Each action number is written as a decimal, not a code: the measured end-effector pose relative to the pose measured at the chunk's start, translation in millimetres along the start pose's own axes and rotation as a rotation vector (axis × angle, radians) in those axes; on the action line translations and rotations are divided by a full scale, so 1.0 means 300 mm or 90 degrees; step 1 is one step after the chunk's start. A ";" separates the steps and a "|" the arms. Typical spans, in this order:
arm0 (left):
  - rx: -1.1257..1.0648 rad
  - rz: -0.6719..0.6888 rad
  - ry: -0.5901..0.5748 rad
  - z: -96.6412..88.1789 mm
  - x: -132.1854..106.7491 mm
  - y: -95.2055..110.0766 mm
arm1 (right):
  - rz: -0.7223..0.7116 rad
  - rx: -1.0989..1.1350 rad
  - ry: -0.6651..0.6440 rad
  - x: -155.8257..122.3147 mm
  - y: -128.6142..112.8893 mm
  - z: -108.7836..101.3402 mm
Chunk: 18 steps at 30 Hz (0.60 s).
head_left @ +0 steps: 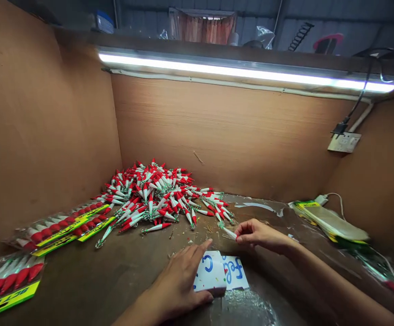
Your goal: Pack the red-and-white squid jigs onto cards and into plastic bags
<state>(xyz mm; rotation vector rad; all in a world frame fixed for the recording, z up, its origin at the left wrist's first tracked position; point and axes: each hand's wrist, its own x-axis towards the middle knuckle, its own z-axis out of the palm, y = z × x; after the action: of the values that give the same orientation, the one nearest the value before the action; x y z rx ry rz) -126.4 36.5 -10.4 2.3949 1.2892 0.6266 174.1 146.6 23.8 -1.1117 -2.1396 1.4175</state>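
Note:
My left hand [180,280] lies on a small white block with blue letters [210,271], its thumb hooked under the near edge and its forefinger stretched along the top. Next to the block lies a white card with blue writing [236,271]. My right hand [256,235] pinches the white end of a red-and-white fishing lure [229,232] just beyond the card. A big heap of the same lures [159,194] covers the back of the brown worktop [115,276].
Packed lures in clear bags with yellow-green header cards lie at the left [64,228] and at the near left corner [8,283]. A stack of empty bags [329,219] sits at the right. Brown partition walls enclose the bench; a lamp [244,72] and a wall socket [344,141] are mounted above.

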 end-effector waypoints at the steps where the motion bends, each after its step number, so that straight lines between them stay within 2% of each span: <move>1: -0.007 0.003 0.006 0.004 0.004 -0.005 | 0.010 -0.012 -0.006 -0.041 0.020 0.001; 4: -0.030 0.019 0.021 0.019 0.018 -0.018 | 0.020 -0.152 0.035 -0.126 0.046 0.027; 6: -0.035 0.036 0.030 0.028 0.025 -0.021 | -0.002 -0.221 0.078 -0.142 0.037 0.069; 10: -0.014 0.057 0.051 0.034 0.033 -0.016 | -0.100 -0.291 0.151 -0.105 0.003 0.188; 13: 0.001 0.049 0.058 0.034 0.033 -0.018 | -0.196 -0.363 0.151 -0.072 -0.005 0.243; 16: 0.016 0.032 0.052 0.040 0.030 -0.031 | -0.255 -0.375 0.055 -0.043 -0.006 0.210; 18: 0.019 0.024 0.047 0.044 0.028 -0.038 | -0.238 -0.373 0.043 0.002 -0.021 0.150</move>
<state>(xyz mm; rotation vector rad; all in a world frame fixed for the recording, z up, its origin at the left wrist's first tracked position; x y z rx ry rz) -123.1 48.5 -25.4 2.4467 1.2953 0.7182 142.0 118.1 9.3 -0.8417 -2.6146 0.5936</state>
